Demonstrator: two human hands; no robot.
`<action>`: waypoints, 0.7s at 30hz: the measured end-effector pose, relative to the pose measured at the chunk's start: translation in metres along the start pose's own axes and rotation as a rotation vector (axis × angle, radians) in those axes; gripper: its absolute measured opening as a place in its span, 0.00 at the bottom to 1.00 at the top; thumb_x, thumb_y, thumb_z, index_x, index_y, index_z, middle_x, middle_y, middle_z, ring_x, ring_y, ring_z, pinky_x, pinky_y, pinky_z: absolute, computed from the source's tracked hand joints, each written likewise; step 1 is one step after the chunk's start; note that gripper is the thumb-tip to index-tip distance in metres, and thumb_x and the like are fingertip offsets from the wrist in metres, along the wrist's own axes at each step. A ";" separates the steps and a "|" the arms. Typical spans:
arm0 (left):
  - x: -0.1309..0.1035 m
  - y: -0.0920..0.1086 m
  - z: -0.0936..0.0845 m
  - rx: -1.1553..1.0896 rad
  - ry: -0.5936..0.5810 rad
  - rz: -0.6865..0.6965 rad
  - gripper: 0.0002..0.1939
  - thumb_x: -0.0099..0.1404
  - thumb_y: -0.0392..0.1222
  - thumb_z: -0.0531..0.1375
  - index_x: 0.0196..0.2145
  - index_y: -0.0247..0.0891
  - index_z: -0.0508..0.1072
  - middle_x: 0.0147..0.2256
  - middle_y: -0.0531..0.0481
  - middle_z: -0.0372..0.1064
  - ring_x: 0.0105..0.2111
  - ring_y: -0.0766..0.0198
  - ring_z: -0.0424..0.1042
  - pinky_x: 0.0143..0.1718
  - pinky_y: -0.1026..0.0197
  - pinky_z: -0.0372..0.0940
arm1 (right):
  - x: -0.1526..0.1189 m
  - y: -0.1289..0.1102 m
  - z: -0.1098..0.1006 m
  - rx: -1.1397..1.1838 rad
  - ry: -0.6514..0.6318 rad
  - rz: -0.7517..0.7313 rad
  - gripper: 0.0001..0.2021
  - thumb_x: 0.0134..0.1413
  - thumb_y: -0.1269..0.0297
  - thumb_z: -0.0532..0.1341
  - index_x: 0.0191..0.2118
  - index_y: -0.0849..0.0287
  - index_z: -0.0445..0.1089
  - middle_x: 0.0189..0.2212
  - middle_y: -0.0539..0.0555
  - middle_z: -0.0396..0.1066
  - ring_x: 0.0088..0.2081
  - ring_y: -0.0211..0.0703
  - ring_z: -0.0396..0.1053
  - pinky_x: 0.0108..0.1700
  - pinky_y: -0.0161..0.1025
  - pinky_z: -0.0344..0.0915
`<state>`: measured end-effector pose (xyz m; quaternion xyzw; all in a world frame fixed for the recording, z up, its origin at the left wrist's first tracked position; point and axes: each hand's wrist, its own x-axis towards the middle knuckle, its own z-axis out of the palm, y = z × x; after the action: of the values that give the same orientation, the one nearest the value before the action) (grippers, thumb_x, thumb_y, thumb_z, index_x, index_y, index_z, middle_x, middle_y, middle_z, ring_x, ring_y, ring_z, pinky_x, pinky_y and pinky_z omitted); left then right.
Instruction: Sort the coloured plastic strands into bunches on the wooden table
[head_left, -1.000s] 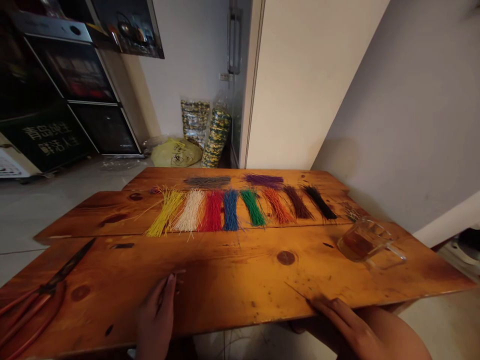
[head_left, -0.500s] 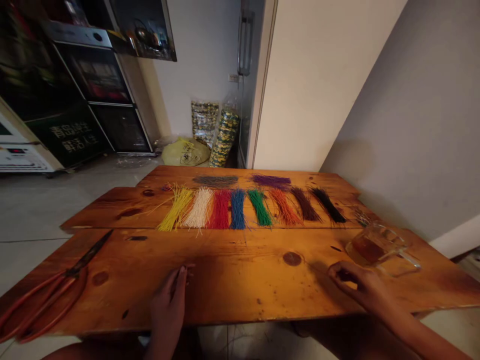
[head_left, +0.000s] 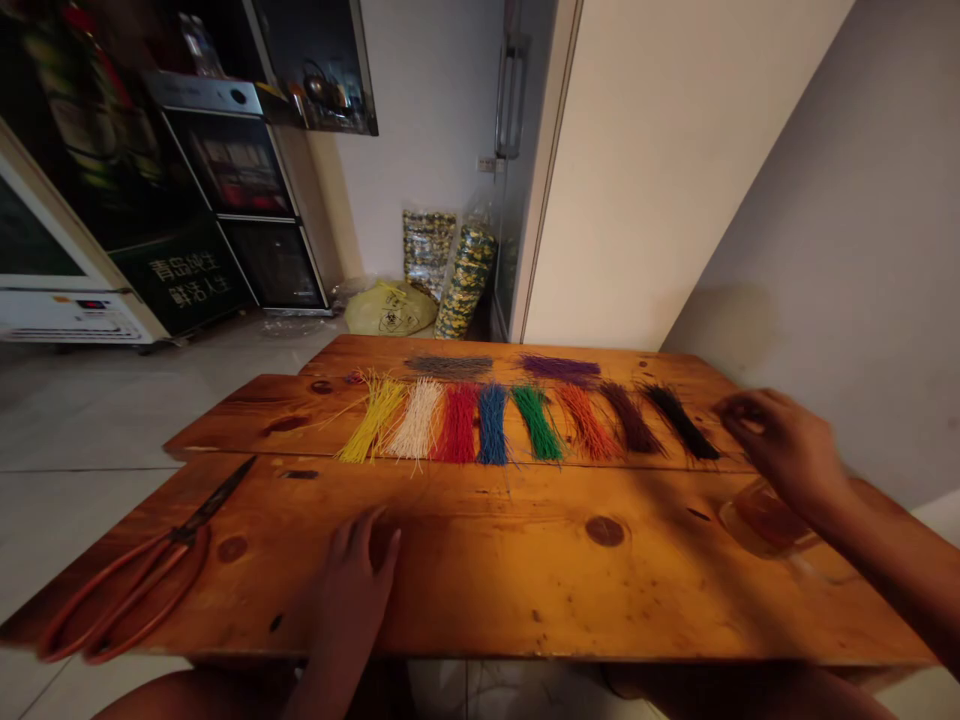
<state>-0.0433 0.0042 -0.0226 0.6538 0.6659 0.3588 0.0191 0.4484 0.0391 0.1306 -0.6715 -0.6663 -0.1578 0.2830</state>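
Observation:
My left hand (head_left: 356,570) rests on the near part of the wooden table (head_left: 495,560), its fingers apart and nothing in it. My right hand (head_left: 787,445) is raised over the table's right side, just right of the black strand bundle (head_left: 682,422). Its thumb and fingertips are curled together; whatever they may hold is too small to make out. Under that wrist stands a glass mug (head_left: 765,518) of amber liquid, partly hidden. Bundles of thin strands lie in a row: yellow (head_left: 373,420), white (head_left: 415,420), red (head_left: 460,424), blue (head_left: 493,425), green (head_left: 537,423), orange (head_left: 589,420) and brown (head_left: 631,418).
Large scissors with red handles (head_left: 150,580) lie at the left. Behind the row are a grey bundle (head_left: 450,366) and a purple bundle (head_left: 560,367). Beyond the table are a yellow bag (head_left: 390,308), wrapped rolls (head_left: 465,280) and a dark cabinet (head_left: 247,190).
My right hand has risen and moved forward from beside the mug to near the black bundle. My left hand has spread its fingers on the table. The view has shifted slightly left.

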 end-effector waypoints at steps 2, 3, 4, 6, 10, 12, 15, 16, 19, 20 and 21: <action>0.004 -0.005 0.004 0.089 -0.078 0.010 0.21 0.64 0.50 0.50 0.46 0.31 0.70 0.45 0.38 0.68 0.47 0.49 0.66 0.50 0.47 0.61 | 0.021 0.014 0.001 -0.134 0.018 -0.086 0.21 0.59 0.52 0.46 0.41 0.58 0.71 0.38 0.64 0.72 0.36 0.49 0.69 0.38 0.45 0.61; 0.005 -0.006 0.006 0.114 -0.125 0.015 0.19 0.64 0.48 0.51 0.45 0.33 0.71 0.44 0.39 0.69 0.46 0.49 0.66 0.50 0.48 0.61 | 0.029 0.020 0.004 -0.210 0.009 -0.115 0.22 0.59 0.53 0.45 0.44 0.60 0.70 0.38 0.66 0.72 0.37 0.51 0.69 0.38 0.47 0.60; 0.006 -0.007 0.006 0.130 -0.166 0.014 0.17 0.65 0.46 0.51 0.43 0.34 0.72 0.43 0.41 0.70 0.45 0.51 0.67 0.50 0.49 0.61 | 0.034 0.023 0.008 -0.282 0.002 -0.138 0.22 0.60 0.55 0.45 0.48 0.62 0.69 0.38 0.67 0.73 0.38 0.54 0.69 0.39 0.49 0.60; 0.009 -0.004 0.004 0.150 -0.238 -0.004 0.13 0.65 0.43 0.51 0.39 0.36 0.72 0.42 0.43 0.71 0.44 0.54 0.68 0.50 0.53 0.60 | 0.034 0.017 0.018 -0.373 -0.005 -0.188 0.22 0.60 0.58 0.46 0.52 0.63 0.67 0.40 0.69 0.73 0.41 0.58 0.69 0.43 0.54 0.58; 0.020 0.011 -0.008 0.229 -0.383 -0.037 0.12 0.66 0.38 0.49 0.37 0.37 0.72 0.39 0.45 0.73 0.41 0.58 0.70 0.46 0.57 0.61 | -0.003 -0.051 0.037 -0.187 -0.104 -0.406 0.18 0.58 0.66 0.50 0.53 0.54 0.65 0.50 0.57 0.70 0.51 0.54 0.65 0.54 0.56 0.52; 0.027 0.019 -0.013 0.321 -0.459 -0.009 0.13 0.66 0.36 0.48 0.37 0.36 0.72 0.38 0.44 0.72 0.40 0.58 0.71 0.45 0.57 0.61 | -0.031 -0.100 0.043 -0.040 -0.206 -0.489 0.17 0.58 0.68 0.52 0.52 0.49 0.66 0.50 0.52 0.70 0.51 0.48 0.66 0.56 0.55 0.54; 0.042 0.029 -0.018 0.472 -0.579 0.073 0.14 0.63 0.33 0.48 0.38 0.33 0.73 0.39 0.40 0.72 0.41 0.53 0.70 0.45 0.54 0.61 | -0.070 -0.164 0.049 0.168 -0.366 -0.549 0.18 0.59 0.71 0.52 0.51 0.46 0.65 0.48 0.47 0.71 0.49 0.42 0.68 0.56 0.50 0.57; 0.047 0.031 -0.020 0.501 -0.627 0.114 0.14 0.61 0.32 0.49 0.39 0.31 0.73 0.40 0.39 0.72 0.42 0.52 0.70 0.45 0.53 0.62 | -0.081 -0.178 0.052 0.225 -0.397 -0.550 0.17 0.59 0.70 0.53 0.52 0.45 0.65 0.48 0.46 0.72 0.48 0.41 0.68 0.55 0.47 0.59; 0.063 0.034 -0.026 0.532 -0.740 0.263 0.14 0.57 0.31 0.52 0.38 0.29 0.74 0.39 0.37 0.72 0.43 0.49 0.69 0.45 0.53 0.62 | -0.107 -0.198 0.062 0.330 -0.410 -0.544 0.15 0.57 0.70 0.55 0.48 0.49 0.68 0.44 0.47 0.74 0.46 0.40 0.70 0.51 0.41 0.65; 0.068 0.033 -0.029 0.528 -0.765 0.318 0.14 0.56 0.31 0.52 0.37 0.29 0.74 0.38 0.38 0.73 0.42 0.50 0.69 0.44 0.54 0.63 | -0.115 -0.198 0.067 0.352 -0.396 -0.567 0.14 0.57 0.71 0.55 0.47 0.50 0.69 0.43 0.48 0.74 0.45 0.40 0.71 0.49 0.40 0.66; 0.072 0.033 -0.031 0.521 -0.786 0.366 0.13 0.55 0.31 0.52 0.36 0.30 0.74 0.37 0.39 0.73 0.41 0.51 0.70 0.43 0.54 0.63 | -0.124 -0.195 0.072 0.376 -0.366 -0.620 0.14 0.57 0.70 0.56 0.47 0.51 0.69 0.42 0.48 0.75 0.44 0.40 0.72 0.48 0.38 0.68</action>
<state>-0.0411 0.0495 0.0489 0.8285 0.5503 -0.0951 0.0411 0.2367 -0.0274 0.0340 -0.3926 -0.8938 0.0110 0.2164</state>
